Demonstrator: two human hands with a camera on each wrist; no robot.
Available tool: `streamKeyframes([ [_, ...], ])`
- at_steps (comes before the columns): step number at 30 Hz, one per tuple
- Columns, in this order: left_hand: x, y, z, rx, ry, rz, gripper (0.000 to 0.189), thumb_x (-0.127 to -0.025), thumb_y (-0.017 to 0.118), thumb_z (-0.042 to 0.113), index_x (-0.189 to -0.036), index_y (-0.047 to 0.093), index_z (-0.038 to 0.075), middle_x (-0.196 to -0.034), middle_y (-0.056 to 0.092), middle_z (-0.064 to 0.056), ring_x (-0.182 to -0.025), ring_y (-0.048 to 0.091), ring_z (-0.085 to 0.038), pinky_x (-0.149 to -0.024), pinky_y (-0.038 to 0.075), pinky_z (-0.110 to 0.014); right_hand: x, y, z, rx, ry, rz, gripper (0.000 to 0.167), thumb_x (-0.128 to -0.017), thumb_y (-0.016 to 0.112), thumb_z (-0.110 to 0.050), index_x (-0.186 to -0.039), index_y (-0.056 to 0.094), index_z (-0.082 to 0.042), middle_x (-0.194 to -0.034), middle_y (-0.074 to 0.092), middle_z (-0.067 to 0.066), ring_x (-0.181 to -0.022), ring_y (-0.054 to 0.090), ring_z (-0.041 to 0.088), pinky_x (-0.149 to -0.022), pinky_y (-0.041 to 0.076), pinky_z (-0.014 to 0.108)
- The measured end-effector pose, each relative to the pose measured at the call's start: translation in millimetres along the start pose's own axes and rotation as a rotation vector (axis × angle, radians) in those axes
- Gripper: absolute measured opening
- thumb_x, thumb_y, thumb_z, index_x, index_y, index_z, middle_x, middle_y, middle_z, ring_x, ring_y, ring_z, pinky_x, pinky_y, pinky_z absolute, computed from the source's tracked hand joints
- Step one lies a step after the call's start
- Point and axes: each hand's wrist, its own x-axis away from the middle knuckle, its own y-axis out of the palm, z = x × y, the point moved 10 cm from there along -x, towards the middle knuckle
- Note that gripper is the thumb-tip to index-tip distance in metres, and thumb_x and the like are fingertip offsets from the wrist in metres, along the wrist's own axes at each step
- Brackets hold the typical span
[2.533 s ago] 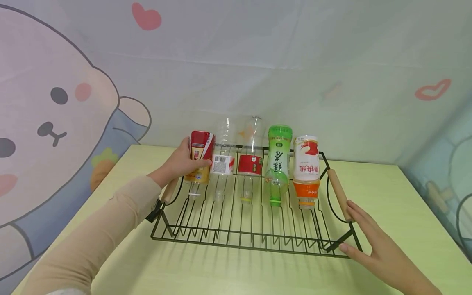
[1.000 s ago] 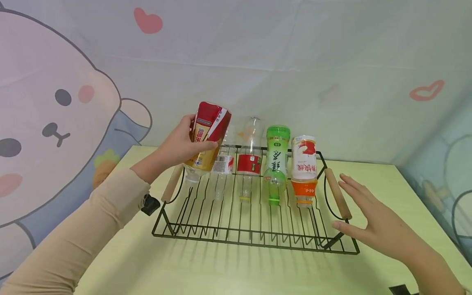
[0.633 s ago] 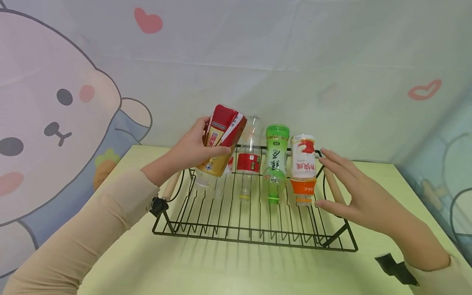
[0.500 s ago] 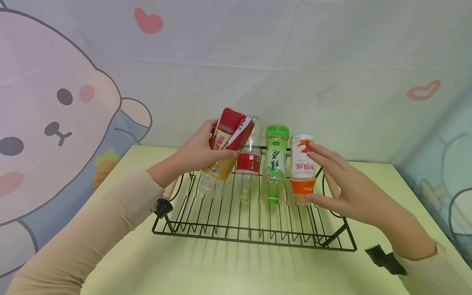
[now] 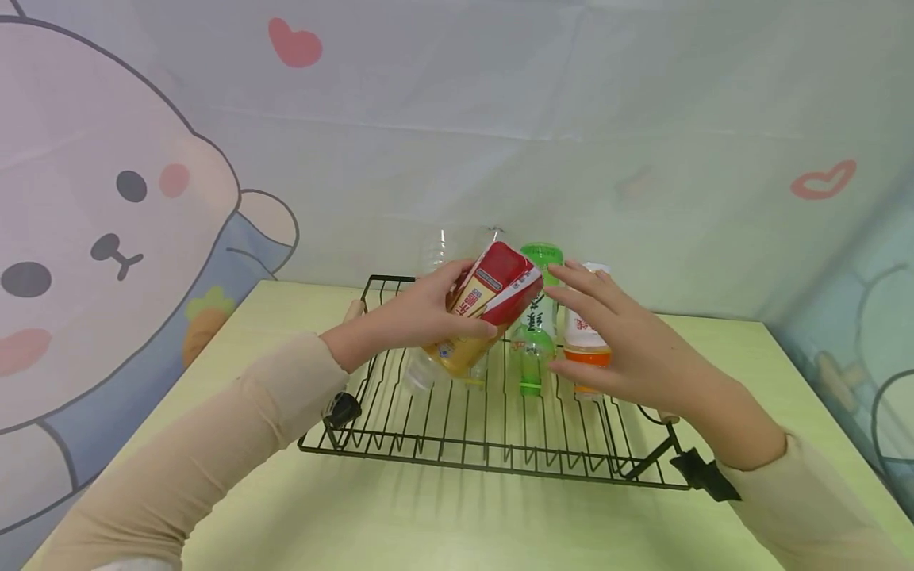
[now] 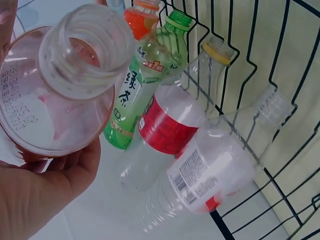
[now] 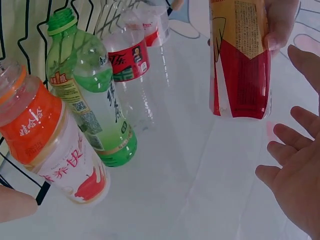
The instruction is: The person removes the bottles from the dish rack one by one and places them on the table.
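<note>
My left hand (image 5: 421, 316) grips a red-and-gold labelled plastic bottle (image 5: 493, 297), tilted, its open clear neck pointing down above the wire rack. In the left wrist view that bottle's uncapped mouth (image 6: 90, 55) faces the camera. My right hand (image 5: 628, 341) has its fingers spread, held in front of the white-and-orange bottle (image 5: 587, 357) and close to the held bottle. The right wrist view shows a gap between the right fingers and the red bottle (image 7: 242, 75). A green tea bottle (image 5: 533, 361) leans neck-down in the rack, partly hidden by both hands.
The black wire rack (image 5: 464, 465) with wooden handles stands on a pale yellow-green table (image 5: 457, 531). Two clear bottles lean in it, one with a red label (image 6: 165, 125), one with a barcode label (image 6: 200, 175). A patterned cloth wall (image 5: 500, 119) rises behind.
My left hand lifted the red-and-gold bottle from the rack's left end and carried it right, tilting it more. My right hand left the right handle and moved left towards it.
</note>
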Motion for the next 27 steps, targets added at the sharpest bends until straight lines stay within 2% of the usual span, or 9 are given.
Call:
streamKeyframes([
  [3, -1.2, 7.6, 3.5, -0.011, 0.017, -0.033, 0.077, -0.081, 0.075, 0.031, -0.145, 0.034, 0.020, -0.113, 0.058, -0.004, -0.098, 0.058, -0.022, -0.079, 0.052, -0.036, -4.8, -1.6, -7.1, 0.000, -0.069, 0.031, 0.070, -0.084, 0.076, -0.031, -0.141, 0.045, -0.005, -0.151, 0.037, 0.011, -0.145, 0.024, 0.030, -0.115, 0.024, 0.050],
  [5, -2.1, 12.0, 4.3, -0.023, 0.011, -0.047, 0.076, -0.080, 0.075, 0.032, -0.144, 0.035, 0.021, -0.111, 0.059, -0.004, -0.095, 0.059, -0.021, -0.078, 0.053, -0.034, -7.3, -1.5, -10.4, 0.003, -0.091, 0.042, 0.069, -0.082, 0.078, -0.028, -0.139, 0.047, -0.006, -0.150, 0.037, 0.011, -0.144, 0.025, 0.031, -0.116, 0.021, 0.047],
  [9, -4.3, 22.3, 4.6, -0.037, -0.017, -0.081, 0.079, -0.079, 0.075, 0.034, -0.145, 0.034, 0.018, -0.114, 0.058, -0.003, -0.096, 0.058, -0.021, -0.077, 0.053, -0.032, -10.2, 2.1, -15.4, 0.016, -0.115, 0.046, 0.071, -0.074, 0.084, -0.018, -0.136, 0.051, -0.005, -0.150, 0.038, 0.012, -0.143, 0.027, 0.031, -0.116, 0.021, 0.049],
  [12, -6.9, 30.0, 5.5, -0.059, -0.018, -0.102, 0.082, -0.079, 0.075, 0.035, -0.146, 0.033, 0.016, -0.117, 0.057, -0.003, -0.097, 0.057, -0.020, -0.076, 0.053, -0.031, -10.1, 7.7, -18.4, 0.041, -0.129, 0.028, 0.073, -0.072, 0.085, -0.019, -0.135, 0.052, -0.005, -0.149, 0.040, 0.013, -0.143, 0.028, 0.031, -0.112, 0.029, 0.052],
  [15, -9.5, 35.9, 6.7, -0.075, -0.009, -0.116, 0.081, -0.078, 0.075, 0.036, -0.145, 0.035, 0.014, -0.118, 0.057, -0.002, -0.097, 0.057, -0.019, -0.076, 0.053, -0.029, -8.2, 14.5, -18.2, 0.056, -0.126, 0.002, 0.074, -0.072, 0.085, -0.020, -0.137, 0.051, -0.005, -0.149, 0.041, 0.013, -0.142, 0.029, 0.032, -0.110, 0.031, 0.053],
  [22, -12.1, 49.0, 4.6, -0.030, -0.021, -0.187, 0.075, -0.080, 0.074, 0.035, -0.141, 0.037, 0.013, -0.118, 0.057, -0.003, -0.096, 0.059, -0.018, -0.075, 0.054, -0.029, -3.4, 26.8, -16.3, 0.108, -0.154, -0.009, 0.074, -0.071, 0.086, -0.025, -0.135, 0.054, -0.007, -0.140, 0.050, 0.013, -0.134, 0.041, 0.032, -0.117, 0.020, 0.048],
  [25, -12.7, 54.3, 1.1, -0.005, -0.032, -0.215, 0.071, -0.081, 0.073, 0.035, -0.139, 0.038, 0.013, -0.117, 0.057, -0.004, -0.095, 0.060, -0.018, -0.074, 0.055, -0.029, -1.8, 33.4, -15.2, 0.135, -0.155, -0.032, 0.073, -0.070, 0.086, -0.026, -0.133, 0.055, -0.006, -0.138, 0.052, 0.013, -0.132, 0.043, 0.031, -0.116, 0.021, 0.050],
  [27, -12.8, 57.6, -1.0, 0.013, -0.037, -0.232, 0.069, -0.082, 0.072, 0.035, -0.138, 0.040, 0.012, -0.115, 0.058, -0.004, -0.093, 0.061, -0.018, -0.074, 0.055, -0.030, -0.3, 36.8, -12.9, 0.149, -0.127, -0.055, 0.072, -0.071, 0.086, -0.026, -0.133, 0.055, -0.007, -0.139, 0.052, 0.012, -0.133, 0.042, 0.032, -0.111, 0.030, 0.054],
])
